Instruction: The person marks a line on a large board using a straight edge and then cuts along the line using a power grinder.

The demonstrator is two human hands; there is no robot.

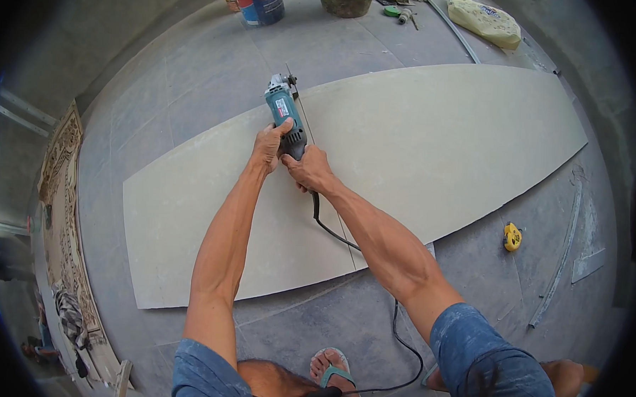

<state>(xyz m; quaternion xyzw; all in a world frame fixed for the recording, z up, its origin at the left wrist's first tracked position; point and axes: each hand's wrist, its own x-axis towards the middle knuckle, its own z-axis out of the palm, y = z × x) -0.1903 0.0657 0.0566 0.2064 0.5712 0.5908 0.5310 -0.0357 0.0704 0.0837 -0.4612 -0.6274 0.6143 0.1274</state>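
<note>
A teal angle grinder [283, 106] is gripped in both my hands over a large pale flat board [434, 147]. My left hand [269, 145] is wrapped round the grinder's body, thumb along its top. Behind it, my right hand [309, 170] is closed round the dark rear grip. The grinder's metal head reaches the board's far edge, its thin disc seen nearly edge-on. A dark thin line [305, 113] crosses the board beside the tool; I cannot tell whether it is drawn or cut. From the grip a black cord [328, 231] trails under my right forearm toward my feet.
A yellow tape measure [512, 237] and metal strips [557, 269] lie on the grey tiled floor at right. At the far side stand a red-and-blue bucket [262, 8], a dark tub [345, 1] and a pale sack [484, 21]. A patterned rug [63, 159] lies at left.
</note>
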